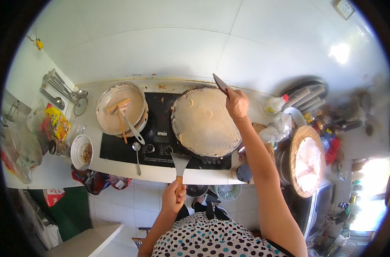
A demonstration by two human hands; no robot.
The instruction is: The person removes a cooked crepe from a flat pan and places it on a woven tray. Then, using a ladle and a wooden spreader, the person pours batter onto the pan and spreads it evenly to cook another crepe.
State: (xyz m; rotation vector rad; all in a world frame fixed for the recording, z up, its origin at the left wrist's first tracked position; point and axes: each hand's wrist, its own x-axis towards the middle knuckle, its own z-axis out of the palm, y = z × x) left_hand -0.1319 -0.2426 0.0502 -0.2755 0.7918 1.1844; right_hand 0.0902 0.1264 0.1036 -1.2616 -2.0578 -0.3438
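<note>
A thin round of pale batter [211, 123] covers a dark round griddle [195, 153] on a black cooktop [161, 128]. My right hand [237, 104] grips a knife [220, 84] above the griddle's far right rim, blade pointing away from me. Held by its wooden handle in my left hand [174, 197] is a metal scraper [180, 163], its wide edge over the cooktop's front, just short of the griddle. To the left, a bowl of batter [109, 96] holds a wooden spreader [119, 106] and a light-handled utensil [134, 128] whose head is hidden in the batter.
A metal spoon [137, 157] lies across the cooktop's front edge. Left of it stands a white bowl with brown food [76, 154]. On the right, a round woven tray [296, 167] bears pale flat sheets, near a plastic bag [277, 127] and a red-capped bottle [275, 105].
</note>
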